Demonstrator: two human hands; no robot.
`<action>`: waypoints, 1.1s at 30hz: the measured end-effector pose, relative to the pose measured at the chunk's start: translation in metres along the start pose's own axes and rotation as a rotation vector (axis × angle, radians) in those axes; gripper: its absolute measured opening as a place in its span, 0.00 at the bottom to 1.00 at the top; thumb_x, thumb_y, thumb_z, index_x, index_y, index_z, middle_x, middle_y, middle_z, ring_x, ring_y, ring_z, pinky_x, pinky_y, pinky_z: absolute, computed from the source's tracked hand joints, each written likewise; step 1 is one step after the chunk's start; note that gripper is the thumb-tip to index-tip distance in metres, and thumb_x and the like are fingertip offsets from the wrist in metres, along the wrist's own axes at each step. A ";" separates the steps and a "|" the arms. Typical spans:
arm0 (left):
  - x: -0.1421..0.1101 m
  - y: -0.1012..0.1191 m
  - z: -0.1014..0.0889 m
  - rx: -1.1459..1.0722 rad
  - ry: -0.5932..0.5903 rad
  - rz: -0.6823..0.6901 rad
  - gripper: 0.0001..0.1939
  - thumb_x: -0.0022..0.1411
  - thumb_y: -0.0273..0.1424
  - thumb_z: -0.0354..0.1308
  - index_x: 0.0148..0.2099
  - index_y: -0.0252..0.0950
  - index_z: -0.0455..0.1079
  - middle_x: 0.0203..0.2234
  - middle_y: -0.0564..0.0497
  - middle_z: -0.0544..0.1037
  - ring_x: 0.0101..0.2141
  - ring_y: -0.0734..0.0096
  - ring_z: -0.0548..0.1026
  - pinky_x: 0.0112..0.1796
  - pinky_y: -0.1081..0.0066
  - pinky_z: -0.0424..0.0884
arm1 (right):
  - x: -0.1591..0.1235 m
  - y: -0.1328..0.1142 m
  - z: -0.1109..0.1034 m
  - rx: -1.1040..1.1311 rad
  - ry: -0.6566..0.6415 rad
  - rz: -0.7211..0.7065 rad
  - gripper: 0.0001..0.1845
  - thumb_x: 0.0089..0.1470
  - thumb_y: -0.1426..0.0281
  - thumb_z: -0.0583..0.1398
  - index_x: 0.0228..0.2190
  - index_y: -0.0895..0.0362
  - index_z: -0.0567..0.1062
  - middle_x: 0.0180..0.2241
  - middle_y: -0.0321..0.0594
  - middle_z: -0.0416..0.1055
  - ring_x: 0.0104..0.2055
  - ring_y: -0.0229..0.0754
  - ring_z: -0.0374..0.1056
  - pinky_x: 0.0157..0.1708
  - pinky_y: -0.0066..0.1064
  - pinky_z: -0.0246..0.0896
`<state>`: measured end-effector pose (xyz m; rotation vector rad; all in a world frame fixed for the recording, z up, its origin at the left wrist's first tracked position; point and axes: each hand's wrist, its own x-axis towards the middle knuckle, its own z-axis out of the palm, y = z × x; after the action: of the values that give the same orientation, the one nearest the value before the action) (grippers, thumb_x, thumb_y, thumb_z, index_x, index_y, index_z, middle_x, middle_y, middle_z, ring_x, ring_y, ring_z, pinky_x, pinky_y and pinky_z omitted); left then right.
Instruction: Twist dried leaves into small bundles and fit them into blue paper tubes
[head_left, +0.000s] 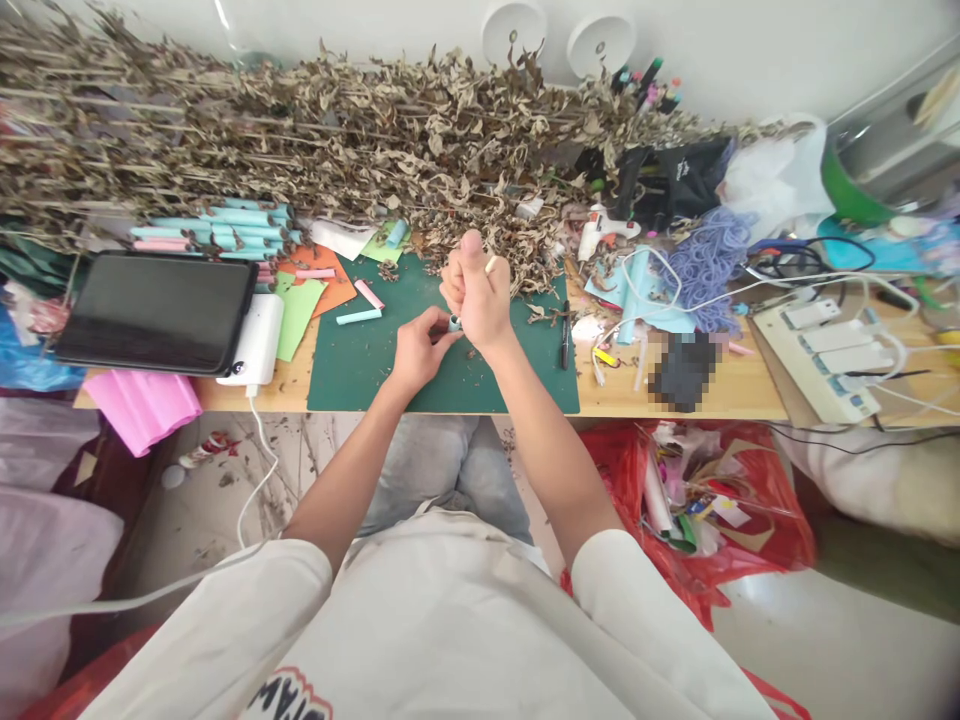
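Over the green cutting mat (360, 372), my left hand (422, 350) pinches a small pale blue paper tube (454, 323), whose open end faces up. My right hand (480, 297) is closed in a fist just above and to the right of it, thumb pointing up. A short pale stick-like end (490, 265) shows at the right fist; the rest of it is hidden by the fingers. To the left on the mat lie a blue paper roll (358, 317) and a pink paper roll (369, 294).
Dried leafy stalks (360, 140) fill the back. At left are stacked blue paper rolls (247, 230), a dark tablet (157, 312) and a white power bank (259, 340). Rightward are a black marker (565, 335), a glue gun (600, 232), purple yarn (709, 265) and a power strip (817, 355).
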<state>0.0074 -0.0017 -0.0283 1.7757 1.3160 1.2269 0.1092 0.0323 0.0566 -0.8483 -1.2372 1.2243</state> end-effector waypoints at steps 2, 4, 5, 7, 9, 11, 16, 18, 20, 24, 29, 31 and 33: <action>0.000 -0.001 0.000 0.003 0.002 0.003 0.06 0.57 0.27 0.64 0.32 0.35 0.68 0.26 0.53 0.76 0.28 0.74 0.73 0.31 0.77 0.73 | -0.001 0.000 0.002 0.007 -0.013 -0.007 0.33 0.59 0.37 0.47 0.22 0.51 0.62 0.18 0.27 0.39 0.17 0.33 0.43 0.14 0.26 0.43; 0.000 -0.001 0.000 0.008 0.006 0.008 0.05 0.58 0.27 0.63 0.32 0.35 0.69 0.25 0.54 0.76 0.27 0.74 0.73 0.31 0.77 0.72 | 0.000 0.000 0.005 0.007 -0.020 -0.005 0.33 0.59 0.37 0.47 0.22 0.51 0.62 0.19 0.27 0.39 0.18 0.33 0.43 0.14 0.26 0.43; 0.000 -0.001 0.000 0.009 0.008 0.010 0.05 0.58 0.27 0.63 0.32 0.34 0.69 0.26 0.53 0.76 0.28 0.74 0.73 0.31 0.76 0.73 | 0.001 0.000 0.006 0.003 -0.018 -0.003 0.33 0.59 0.37 0.47 0.21 0.51 0.62 0.19 0.27 0.39 0.18 0.33 0.43 0.14 0.26 0.43; 0.000 -0.002 0.000 0.010 0.012 0.012 0.04 0.58 0.27 0.63 0.34 0.34 0.70 0.27 0.53 0.77 0.28 0.73 0.73 0.31 0.76 0.73 | 0.003 0.000 0.008 -0.003 -0.005 -0.006 0.33 0.59 0.37 0.47 0.21 0.52 0.61 0.19 0.27 0.39 0.18 0.32 0.43 0.14 0.26 0.43; 0.000 -0.002 -0.001 0.008 0.005 0.003 0.04 0.58 0.28 0.63 0.34 0.34 0.70 0.27 0.53 0.77 0.28 0.73 0.74 0.31 0.76 0.73 | 0.005 0.000 0.009 0.006 0.010 -0.018 0.34 0.59 0.37 0.47 0.20 0.52 0.61 0.18 0.27 0.39 0.17 0.32 0.42 0.14 0.26 0.43; 0.000 -0.001 -0.001 0.002 -0.005 -0.009 0.05 0.58 0.28 0.64 0.33 0.35 0.70 0.26 0.53 0.76 0.28 0.73 0.73 0.31 0.76 0.73 | 0.005 0.000 0.008 0.014 0.013 -0.017 0.34 0.59 0.38 0.47 0.20 0.52 0.61 0.18 0.27 0.38 0.17 0.32 0.42 0.14 0.26 0.42; 0.000 0.000 -0.001 -0.019 -0.002 -0.012 0.06 0.57 0.27 0.65 0.33 0.35 0.69 0.27 0.53 0.77 0.29 0.74 0.74 0.31 0.76 0.74 | 0.005 0.001 0.005 -0.008 0.051 -0.003 0.34 0.60 0.38 0.46 0.19 0.52 0.58 0.18 0.27 0.39 0.17 0.31 0.42 0.14 0.25 0.40; 0.000 0.001 -0.001 -0.016 -0.001 -0.017 0.07 0.57 0.26 0.65 0.32 0.35 0.68 0.27 0.53 0.77 0.29 0.74 0.74 0.31 0.77 0.74 | 0.006 0.001 0.004 0.021 0.068 -0.032 0.34 0.60 0.38 0.46 0.18 0.52 0.53 0.18 0.27 0.40 0.17 0.31 0.40 0.15 0.25 0.40; 0.000 0.001 -0.001 -0.011 -0.005 -0.018 0.07 0.57 0.26 0.65 0.31 0.35 0.68 0.27 0.54 0.77 0.28 0.75 0.74 0.31 0.77 0.74 | 0.006 0.002 0.003 0.030 0.058 -0.026 0.35 0.59 0.37 0.46 0.18 0.52 0.53 0.18 0.27 0.40 0.17 0.30 0.41 0.15 0.25 0.42; 0.000 0.002 -0.001 -0.003 -0.002 -0.017 0.07 0.57 0.26 0.65 0.31 0.35 0.68 0.27 0.54 0.77 0.28 0.75 0.74 0.32 0.77 0.74 | 0.006 0.003 0.002 0.039 0.015 0.005 0.34 0.59 0.38 0.47 0.20 0.52 0.60 0.18 0.26 0.40 0.17 0.31 0.44 0.14 0.25 0.44; 0.000 0.001 -0.001 -0.002 -0.008 -0.016 0.06 0.57 0.28 0.64 0.33 0.36 0.68 0.27 0.53 0.77 0.28 0.74 0.74 0.31 0.76 0.73 | 0.005 0.004 0.004 0.042 0.016 0.005 0.34 0.59 0.37 0.46 0.19 0.51 0.57 0.18 0.26 0.40 0.16 0.32 0.40 0.13 0.26 0.43; 0.000 0.000 -0.001 0.005 -0.004 -0.009 0.06 0.57 0.28 0.63 0.33 0.36 0.69 0.27 0.53 0.77 0.28 0.73 0.74 0.32 0.75 0.73 | 0.004 0.003 0.006 0.004 0.026 0.027 0.34 0.59 0.37 0.45 0.19 0.51 0.58 0.18 0.27 0.40 0.17 0.33 0.42 0.14 0.27 0.45; 0.000 0.000 -0.001 0.010 0.004 -0.011 0.05 0.57 0.28 0.63 0.33 0.35 0.69 0.26 0.53 0.77 0.28 0.73 0.73 0.31 0.75 0.73 | 0.003 0.000 0.007 -0.020 0.024 0.039 0.33 0.59 0.37 0.45 0.21 0.51 0.60 0.18 0.27 0.40 0.17 0.33 0.44 0.14 0.27 0.46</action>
<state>0.0068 -0.0018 -0.0277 1.7716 1.3343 1.2208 0.1019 0.0338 0.0585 -0.9032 -1.2204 1.2308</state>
